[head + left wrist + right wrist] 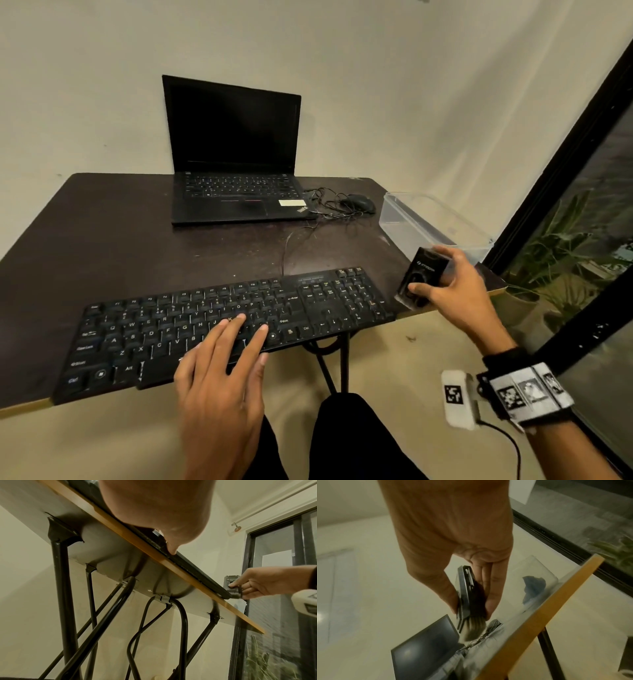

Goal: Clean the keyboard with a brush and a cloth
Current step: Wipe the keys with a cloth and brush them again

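Note:
A black keyboard (219,329) lies along the near edge of the dark table (102,240), its front overhanging the edge. My left hand (226,359) rests flat on its lower middle keys with straight fingers (239,320). My right hand (448,284) grips a black flat-cased brush (419,277) just off the keyboard's right end; thumb on the front face, fingers behind. The brush (467,601) has pale bristles (473,628) sticking out below the case. A blue cloth (533,588) lies in the clear plastic box (428,222).
An open black laptop (236,164) stands at the back of the table, with a wired mouse (359,204) and tangled cable beside it. A dark-framed window (582,205) with plants behind it runs along the right. Black table legs (65,601) stand below.

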The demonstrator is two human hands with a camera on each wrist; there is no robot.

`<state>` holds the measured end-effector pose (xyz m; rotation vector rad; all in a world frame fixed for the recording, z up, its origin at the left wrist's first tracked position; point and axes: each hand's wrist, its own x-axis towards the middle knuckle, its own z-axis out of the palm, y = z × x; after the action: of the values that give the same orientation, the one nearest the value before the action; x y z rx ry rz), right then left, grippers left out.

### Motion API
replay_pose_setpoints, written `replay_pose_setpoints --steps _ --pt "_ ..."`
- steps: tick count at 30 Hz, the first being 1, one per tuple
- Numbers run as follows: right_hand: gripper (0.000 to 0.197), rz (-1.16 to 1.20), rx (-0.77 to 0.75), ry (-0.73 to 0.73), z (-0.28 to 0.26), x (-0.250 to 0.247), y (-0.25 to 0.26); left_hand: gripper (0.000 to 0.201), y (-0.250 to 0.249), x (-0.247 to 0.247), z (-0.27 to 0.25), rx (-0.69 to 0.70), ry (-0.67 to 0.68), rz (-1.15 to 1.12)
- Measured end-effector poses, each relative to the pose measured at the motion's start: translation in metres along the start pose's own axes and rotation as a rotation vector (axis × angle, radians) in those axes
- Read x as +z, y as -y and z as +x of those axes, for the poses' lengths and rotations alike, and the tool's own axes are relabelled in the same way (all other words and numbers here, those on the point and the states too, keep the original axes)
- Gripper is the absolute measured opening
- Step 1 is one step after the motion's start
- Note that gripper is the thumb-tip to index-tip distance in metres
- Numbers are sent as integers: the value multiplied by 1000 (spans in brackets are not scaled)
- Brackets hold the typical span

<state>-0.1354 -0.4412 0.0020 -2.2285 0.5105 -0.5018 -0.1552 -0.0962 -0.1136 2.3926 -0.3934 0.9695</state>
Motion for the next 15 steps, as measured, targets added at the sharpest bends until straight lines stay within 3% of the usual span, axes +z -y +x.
replay_pose_setpoints --steps 4,10,15 --pt "85 95 143 115 26 -13 -1 39 0 1 -1 -2 -14 -15" --pt "68 -176 56 299 75 6 35 40 0 -1 -1 -7 2 -15" --pt "52 -306 34 350 125 49 55 40 -1 -3 -2 -18 20 -20"
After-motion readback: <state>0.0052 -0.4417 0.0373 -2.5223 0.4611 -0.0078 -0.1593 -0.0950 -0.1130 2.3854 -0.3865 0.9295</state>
